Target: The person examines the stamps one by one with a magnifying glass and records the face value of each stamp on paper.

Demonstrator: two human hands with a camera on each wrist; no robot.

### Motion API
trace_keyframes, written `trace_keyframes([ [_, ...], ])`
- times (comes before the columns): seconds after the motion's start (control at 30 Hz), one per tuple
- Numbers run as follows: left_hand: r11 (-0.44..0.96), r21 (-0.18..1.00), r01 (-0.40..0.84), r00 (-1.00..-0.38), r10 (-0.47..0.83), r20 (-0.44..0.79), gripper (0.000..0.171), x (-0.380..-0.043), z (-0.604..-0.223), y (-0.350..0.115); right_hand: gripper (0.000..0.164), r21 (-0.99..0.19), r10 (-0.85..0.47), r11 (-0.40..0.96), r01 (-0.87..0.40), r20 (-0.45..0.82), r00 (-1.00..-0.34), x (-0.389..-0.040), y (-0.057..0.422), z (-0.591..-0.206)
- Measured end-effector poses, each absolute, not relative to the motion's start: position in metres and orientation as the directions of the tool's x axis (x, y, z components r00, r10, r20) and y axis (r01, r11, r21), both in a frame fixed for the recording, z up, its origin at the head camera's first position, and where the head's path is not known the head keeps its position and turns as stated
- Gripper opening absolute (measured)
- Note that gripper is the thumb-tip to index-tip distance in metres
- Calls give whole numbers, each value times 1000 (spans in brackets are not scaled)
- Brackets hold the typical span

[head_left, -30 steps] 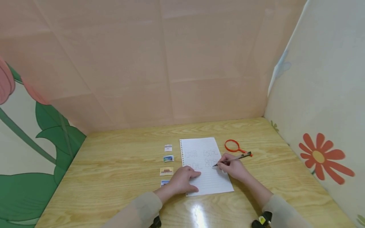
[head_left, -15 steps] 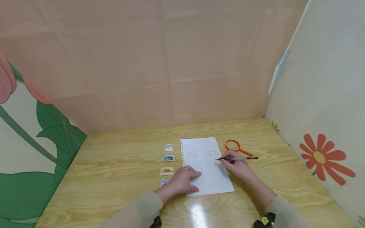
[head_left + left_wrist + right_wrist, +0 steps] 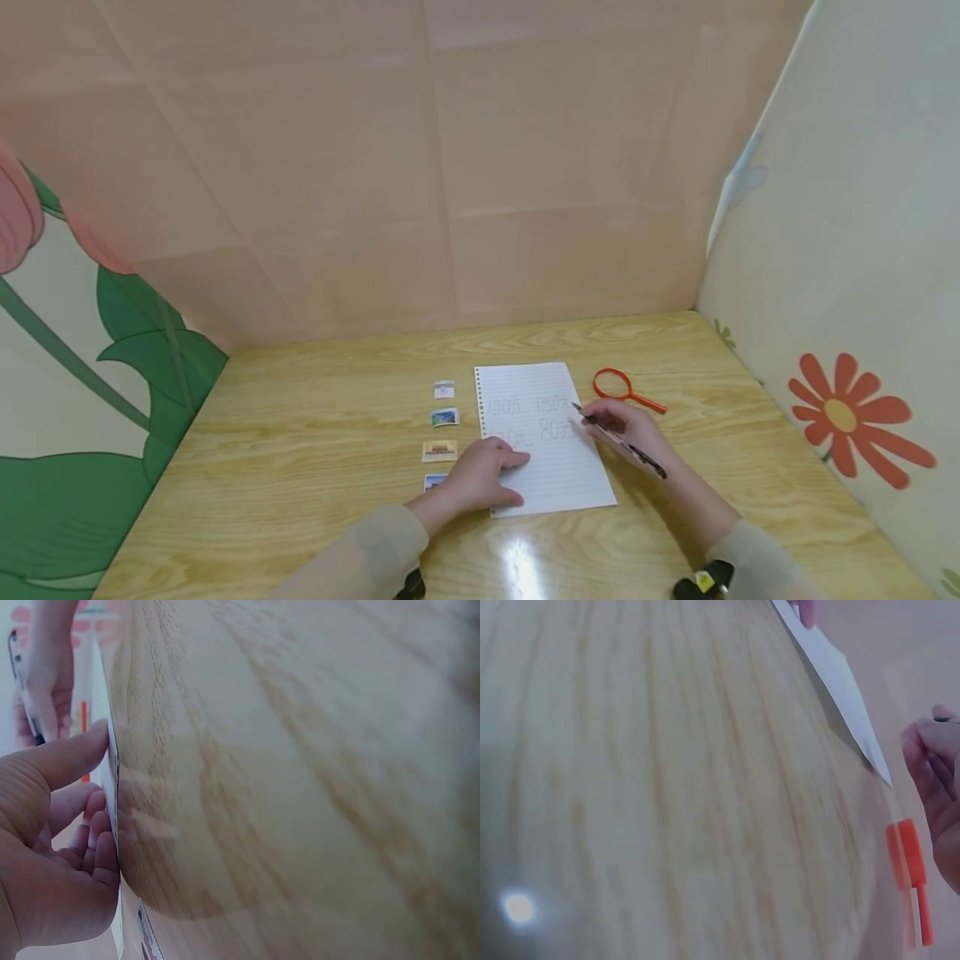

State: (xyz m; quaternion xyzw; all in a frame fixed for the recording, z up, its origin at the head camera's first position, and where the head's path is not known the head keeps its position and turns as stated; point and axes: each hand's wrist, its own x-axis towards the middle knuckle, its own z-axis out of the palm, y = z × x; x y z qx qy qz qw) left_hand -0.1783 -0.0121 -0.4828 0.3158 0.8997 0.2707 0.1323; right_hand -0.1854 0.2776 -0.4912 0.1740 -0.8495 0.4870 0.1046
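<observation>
A lined sheet of paper [image 3: 547,475] with punched holes lies on the table, handwritten figures across its upper half. My left hand [image 3: 480,473] rests on its lower left part, thumb and forefinger spread; in the left wrist view the thumb [image 3: 79,754] touches the sheet and the other fingers bend loosely. Over the sheet's right edge, my right hand [image 3: 626,429] holds a pen [image 3: 626,446] between thumb and fingers. Its tip points up and left, seemingly clear of the paper, and its back end slants toward me. In the right wrist view the right hand [image 3: 937,772] is partly cut off.
Left of the sheet, several small stamp-like pictures form a column, among them a yellow one [image 3: 439,451]; the nearest [image 3: 435,481] is partly behind the left hand. A red magnifying glass [image 3: 628,392] lies beyond the right hand. Walls border the wooden table [image 3: 315,433] behind and right.
My right hand has drawn back from the writing and shifted slightly right. The pen has swung round, its back end now pointing toward me. The left hand has stayed on the sheet.
</observation>
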Motion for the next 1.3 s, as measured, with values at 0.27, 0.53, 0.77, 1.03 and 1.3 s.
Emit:
trace_keyframes([
  [0.27, 654, 565, 503, -762, 644, -67, 61, -179, -483, -12, 24, -913, -242, 265, -309, 247, -938, -188, 281, -496],
  [0.53, 658, 551, 514, -762, 645, -59, 61, -179, -484, -12, 27, -971, -244, 152, -183, 143, -959, -187, 282, -490],
  [0.77, 666, 541, 514, -767, 639, -58, 62, -179, -486, -11, 29, -937, -245, 284, -201, 132, -961, -188, 287, -493],
  [1.03, 660, 556, 505, -769, 637, -59, 63, -178, -487, -13, 23, -883, -185, 359, -303, 251, -950, -189, 301, -503],
  [1.3, 579, 622, 527, -759, 650, 38, 56, -178, -483, -20, 33, -829, -102, 456, -324, 314, -944, -190, 330, -502],
])
